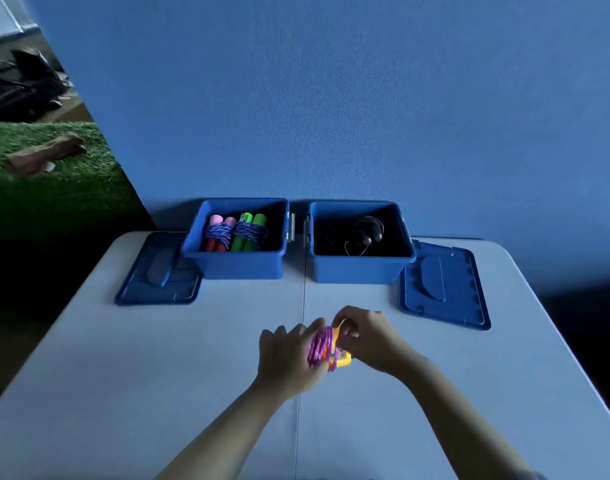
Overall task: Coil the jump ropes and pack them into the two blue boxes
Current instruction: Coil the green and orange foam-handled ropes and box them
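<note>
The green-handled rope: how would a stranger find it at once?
Two open blue boxes stand side by side at the table's far edge; look in the left box. Two coiled ropes lie there, both wound in blue cord. The green-handled rope is the right-hand one; its neighbour has pink and red handles.

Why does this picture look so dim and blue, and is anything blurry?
Head view: dim, blue-tinted light; the right blue box is so shadowed its dark contents barely show; the hands and pink rope are slightly motion-blurred; the wide lens bends the table edges.
</note>
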`<move>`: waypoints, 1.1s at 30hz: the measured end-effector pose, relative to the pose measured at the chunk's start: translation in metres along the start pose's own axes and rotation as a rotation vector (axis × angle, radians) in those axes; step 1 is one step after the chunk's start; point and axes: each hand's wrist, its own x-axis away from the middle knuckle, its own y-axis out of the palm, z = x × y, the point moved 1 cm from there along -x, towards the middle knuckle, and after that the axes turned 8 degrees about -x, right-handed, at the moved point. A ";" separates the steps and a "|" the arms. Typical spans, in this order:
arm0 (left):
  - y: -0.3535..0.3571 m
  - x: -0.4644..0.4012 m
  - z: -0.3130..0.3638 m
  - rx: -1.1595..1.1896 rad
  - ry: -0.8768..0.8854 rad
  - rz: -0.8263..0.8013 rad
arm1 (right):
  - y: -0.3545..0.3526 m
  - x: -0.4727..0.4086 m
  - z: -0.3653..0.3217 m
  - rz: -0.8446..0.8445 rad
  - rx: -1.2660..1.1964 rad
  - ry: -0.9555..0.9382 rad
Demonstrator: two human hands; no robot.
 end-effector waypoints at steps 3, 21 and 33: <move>0.001 0.007 0.007 0.048 0.067 0.034 | -0.008 -0.005 0.004 -0.137 0.026 0.014; 0.012 0.011 0.014 0.155 0.063 0.266 | -0.002 -0.006 0.037 0.147 -0.520 0.163; 0.016 0.007 0.019 0.073 0.179 0.343 | 0.003 0.000 0.029 0.339 -0.615 0.226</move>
